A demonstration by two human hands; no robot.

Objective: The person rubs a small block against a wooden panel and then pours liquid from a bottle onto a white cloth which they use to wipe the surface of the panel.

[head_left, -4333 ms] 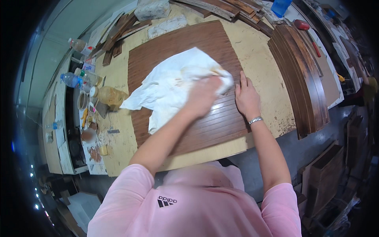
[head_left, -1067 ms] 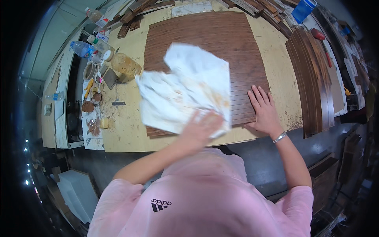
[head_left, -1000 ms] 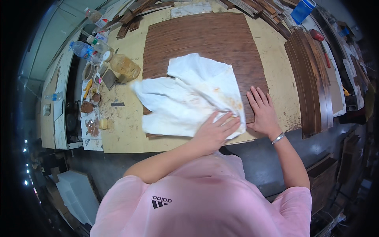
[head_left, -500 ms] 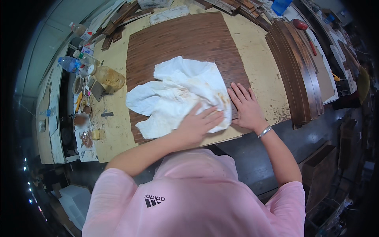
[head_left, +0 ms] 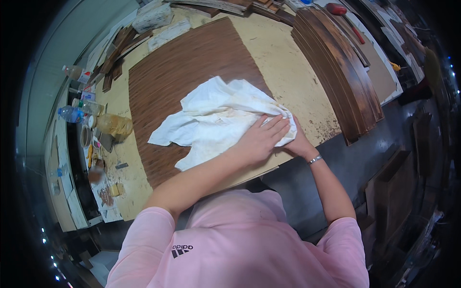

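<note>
A crumpled white cloth (head_left: 211,122) with yellowish-brown stains lies over the near right part of a dark brown wood-slat panel (head_left: 182,62). My left hand (head_left: 264,139) rests on the cloth near its right end, open, fingers stretched out and pressing down. At the cloth's right edge is my right hand (head_left: 301,144), wearing a silver bracelet. Its fingers are partly covered by the cloth; the part that shows is straight, so the hand looks open. The panel lies on a pale yellow board (head_left: 293,77).
Several bottles, including a large one of yellowish liquid (head_left: 114,126), stand along the left side. A stack of long dark wood strips (head_left: 331,72) lies at the right. Wood offcuts (head_left: 115,53) are heaped at the far left, and a red-handled tool (head_left: 357,34) lies beyond the strips.
My left hand has pushed to the right with the cloth, which now reaches over part of my right hand's fingers. The view has turned slightly, shifting the panel leftward.
</note>
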